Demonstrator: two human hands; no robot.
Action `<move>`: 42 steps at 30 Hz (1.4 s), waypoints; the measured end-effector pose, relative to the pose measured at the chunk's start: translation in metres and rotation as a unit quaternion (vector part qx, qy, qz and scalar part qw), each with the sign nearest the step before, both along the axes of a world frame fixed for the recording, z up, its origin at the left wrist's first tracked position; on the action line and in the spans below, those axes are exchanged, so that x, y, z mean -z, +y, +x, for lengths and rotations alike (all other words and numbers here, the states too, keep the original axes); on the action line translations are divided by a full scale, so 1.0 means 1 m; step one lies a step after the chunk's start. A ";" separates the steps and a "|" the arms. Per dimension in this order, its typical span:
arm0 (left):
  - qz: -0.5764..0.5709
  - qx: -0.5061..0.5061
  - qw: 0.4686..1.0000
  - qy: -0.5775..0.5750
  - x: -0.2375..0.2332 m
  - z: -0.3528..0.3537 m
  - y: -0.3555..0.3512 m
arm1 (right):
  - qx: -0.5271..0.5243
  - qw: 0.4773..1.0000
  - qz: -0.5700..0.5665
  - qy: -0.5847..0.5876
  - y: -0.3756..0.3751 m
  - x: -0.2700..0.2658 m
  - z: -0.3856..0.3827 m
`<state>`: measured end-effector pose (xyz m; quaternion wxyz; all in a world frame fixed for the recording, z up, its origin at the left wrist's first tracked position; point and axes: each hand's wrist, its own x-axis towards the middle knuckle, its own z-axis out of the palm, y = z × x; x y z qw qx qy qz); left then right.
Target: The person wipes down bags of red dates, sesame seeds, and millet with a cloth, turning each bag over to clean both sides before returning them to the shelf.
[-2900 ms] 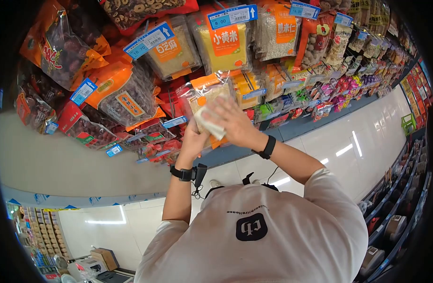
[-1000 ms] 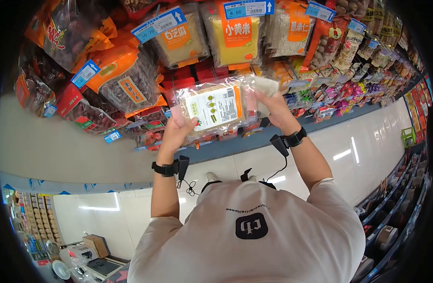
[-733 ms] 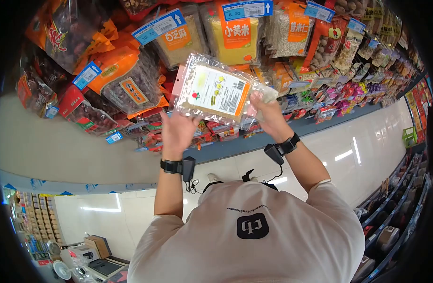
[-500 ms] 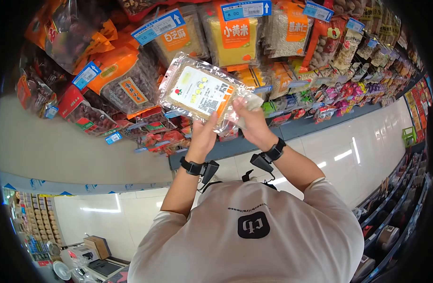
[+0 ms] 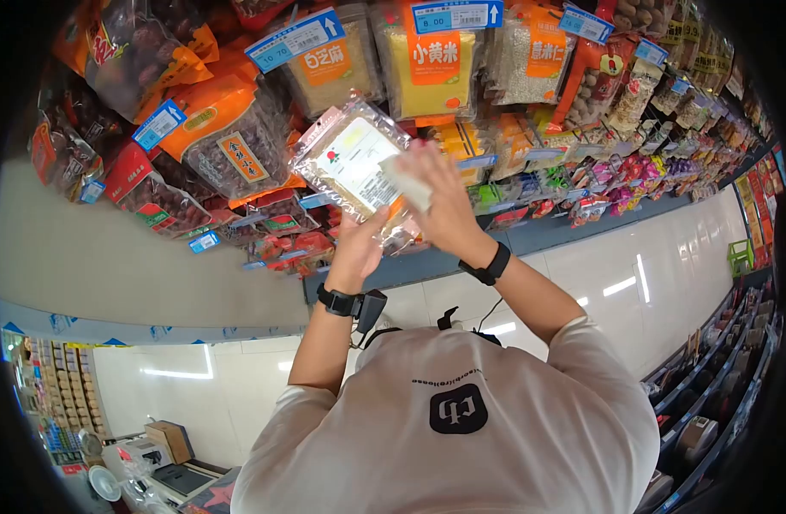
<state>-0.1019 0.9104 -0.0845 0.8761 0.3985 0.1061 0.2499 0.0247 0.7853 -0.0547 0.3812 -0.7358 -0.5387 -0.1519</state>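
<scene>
Left hand [image 5: 359, 248] is clasping the near edge of a clear labelled packet [image 5: 356, 164], thumb lying across the face; the fingers behind are not showing. The packet is sitting at about 12 o'clock from this hand, its long axis running from 11 to 5. Right hand [image 5: 449, 206], slightly blurred, is holding a pale cloth [image 5: 407, 182] under nearly straight fingers, covering the packet's 4 o'clock end; pressure: cannot tell. From the right hand, most of the packet is lying toward 10 o'clock. Left is gripping directly, hence nearer.
</scene>
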 end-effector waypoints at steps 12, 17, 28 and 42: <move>0.034 -0.005 0.999 0.042 -0.002 -0.002 0.001 | -0.063 0.997 -0.015 -0.052 0.007 -0.011 -0.016; 0.081 0.040 0.994 0.064 -0.008 0.001 0.003 | -0.029 0.991 0.074 0.111 0.021 -0.011 0.004; 0.020 0.064 0.996 0.053 -0.010 -0.004 0.006 | -0.058 0.998 -0.009 -0.014 0.013 -0.012 -0.014; 0.121 0.067 0.988 0.063 0.009 0.006 0.000 | 0.033 0.991 0.097 0.082 0.048 -0.020 0.007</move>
